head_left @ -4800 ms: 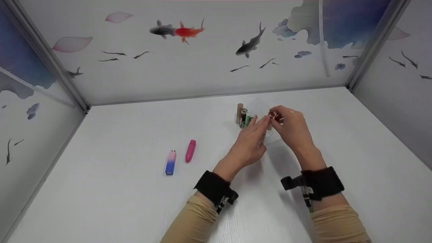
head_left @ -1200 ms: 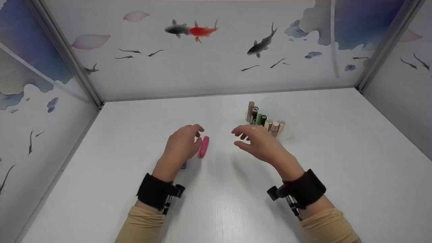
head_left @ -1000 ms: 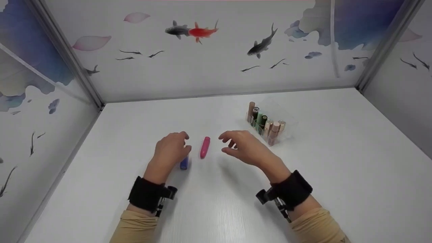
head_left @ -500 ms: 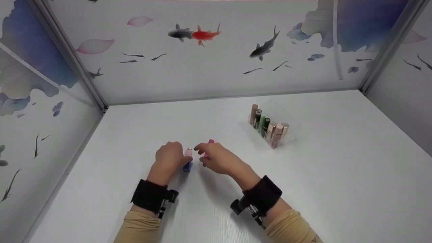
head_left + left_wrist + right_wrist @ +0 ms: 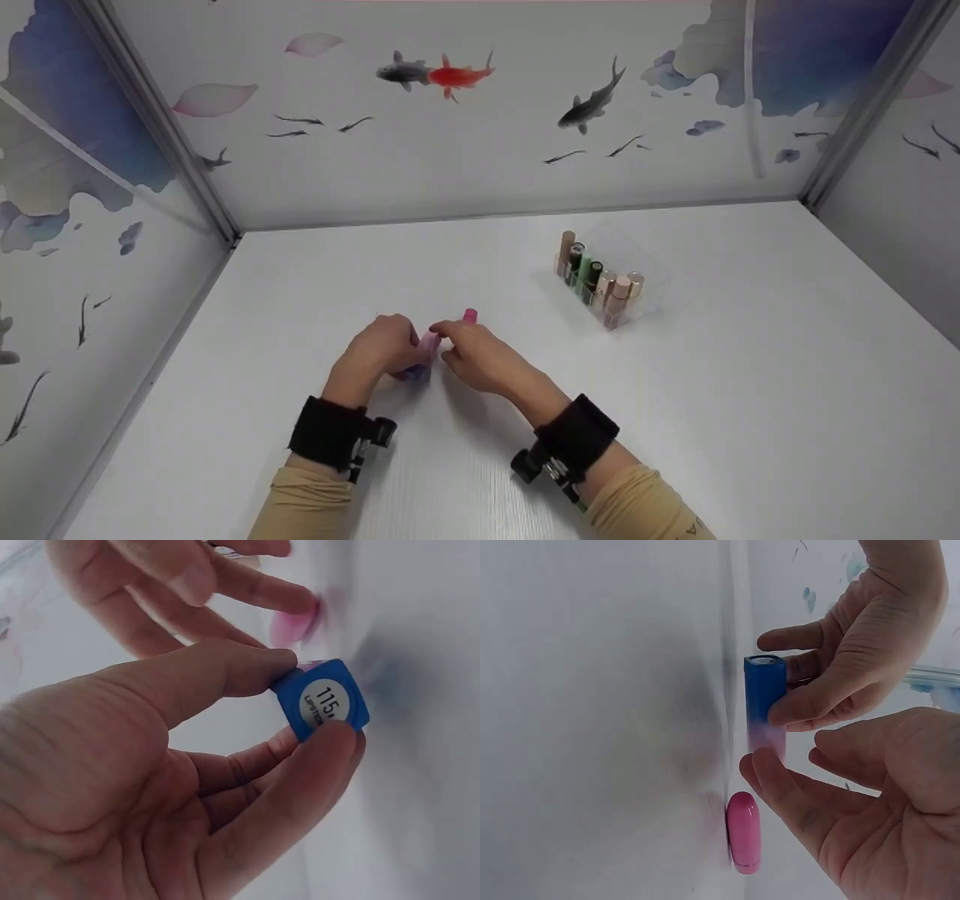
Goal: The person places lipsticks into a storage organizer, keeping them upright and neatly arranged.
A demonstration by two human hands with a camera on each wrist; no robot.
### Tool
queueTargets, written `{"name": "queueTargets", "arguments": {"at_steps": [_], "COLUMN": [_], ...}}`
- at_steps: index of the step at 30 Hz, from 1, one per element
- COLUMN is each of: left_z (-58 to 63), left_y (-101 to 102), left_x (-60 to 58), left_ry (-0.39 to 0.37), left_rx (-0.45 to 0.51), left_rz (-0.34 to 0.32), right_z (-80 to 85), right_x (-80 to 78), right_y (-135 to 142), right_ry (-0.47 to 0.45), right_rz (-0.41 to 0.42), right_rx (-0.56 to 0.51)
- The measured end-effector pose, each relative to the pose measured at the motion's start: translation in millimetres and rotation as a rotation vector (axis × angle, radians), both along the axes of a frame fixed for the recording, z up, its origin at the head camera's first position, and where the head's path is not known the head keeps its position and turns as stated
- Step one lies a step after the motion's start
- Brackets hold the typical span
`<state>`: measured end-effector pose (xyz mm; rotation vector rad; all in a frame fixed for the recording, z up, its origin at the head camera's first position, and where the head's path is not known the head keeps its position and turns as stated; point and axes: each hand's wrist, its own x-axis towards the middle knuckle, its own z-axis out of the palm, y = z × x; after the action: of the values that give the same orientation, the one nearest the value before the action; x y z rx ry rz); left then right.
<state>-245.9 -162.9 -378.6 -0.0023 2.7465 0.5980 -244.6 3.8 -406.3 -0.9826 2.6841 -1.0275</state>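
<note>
My left hand [image 5: 379, 349] pinches a square lipstick tube, blue fading to pink [image 5: 326, 701], between thumb and fingers. Its blue base, labelled 115, faces the left wrist camera. In the right wrist view the lipstick [image 5: 765, 694] is tilted off the table, pink end toward my right hand [image 5: 484, 356]. The right hand's fingers are loosely bent, their tips right at that pink end, not curled round it. A rounded magenta tube [image 5: 744, 832] lies on the table beside the right fingers; in the head view that hand covers most of it.
At the back right stands a clear plastic organizer [image 5: 651, 300] with several upright cosmetic tubes [image 5: 585, 274] in brown, black, green and gold. White panels [image 5: 480, 172] with painted fish enclose the white table [image 5: 300, 277] at the back and sides.
Both hands came from the organizer to the middle left of the table. My left hand took hold of the blue-pink lipstick and tilted it up; my right hand moved left to its pink end.
</note>
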Motion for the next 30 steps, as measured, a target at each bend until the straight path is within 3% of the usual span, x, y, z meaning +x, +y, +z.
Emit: {"name": "queueTargets", "arguments": {"at_steps": [7, 14, 24, 30], "left_z": [13.5, 25.8, 25.5, 23.9], "left_y": [-3, -3, 2, 10], "left_x": [4.2, 8.7, 10.1, 8.9], "left_ry": [0.093, 0.108, 0.166, 0.266], "left_rx": [0.01, 0.105, 0.247, 0.339], "left_rz": [-0.092, -0.142, -0.164, -0.202], "right_z": [2.8, 11.0, 19.1, 26.2], "right_x": [-3.3, -6.2, -6.8, -8.7], "right_y": [4, 12, 25, 38], "right_ry": [-0.082, -0.153, -0.183, -0.172], "right_rz": [-0.124, -0.206, -0.267, -0.28], "right_rx": [-0.132, -0.248, -0.374, -0.425]}}
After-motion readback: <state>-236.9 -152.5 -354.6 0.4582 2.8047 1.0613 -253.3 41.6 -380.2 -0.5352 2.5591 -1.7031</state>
